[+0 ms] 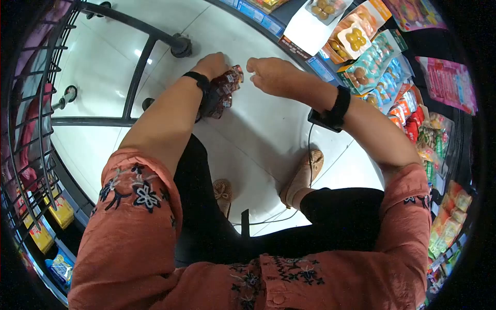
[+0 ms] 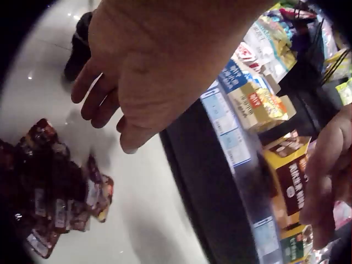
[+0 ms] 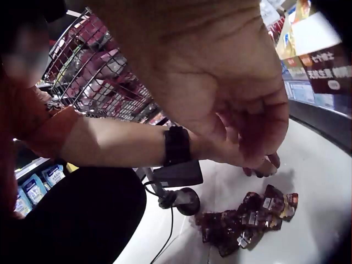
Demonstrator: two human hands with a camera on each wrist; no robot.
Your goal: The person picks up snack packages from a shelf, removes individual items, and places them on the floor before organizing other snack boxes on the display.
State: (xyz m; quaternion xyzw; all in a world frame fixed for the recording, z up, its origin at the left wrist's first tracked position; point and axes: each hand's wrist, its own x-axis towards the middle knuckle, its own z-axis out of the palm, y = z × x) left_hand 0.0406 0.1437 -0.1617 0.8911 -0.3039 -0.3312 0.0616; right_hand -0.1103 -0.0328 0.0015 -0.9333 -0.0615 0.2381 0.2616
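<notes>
Several small brown snack packets (image 1: 226, 88) lie in a heap on the pale tiled floor. In the left wrist view the packets (image 2: 60, 192) show glossy wrappers with white labels. My left hand (image 1: 211, 66) hangs over the floor beside the heap. Its fingers (image 2: 102, 102) droop loosely, with nothing between them. Across from it, my right hand (image 1: 274, 76) is between the heap and the shelf. The right wrist view shows that hand's fingers (image 3: 258, 124) bent loosely inward, and no item shows in them. The packets (image 3: 247, 220) appear below both hands there.
A shelf at the right bears boxed sweets (image 1: 356, 41) and bagged snacks (image 1: 434, 134), with price labels (image 1: 320, 70) along its edge. At the left stand a wire basket (image 1: 44, 113) and a black frame (image 1: 137, 77) on wheels. A cable (image 1: 310, 155) hangs from the right wrist near the shoes (image 1: 305, 173).
</notes>
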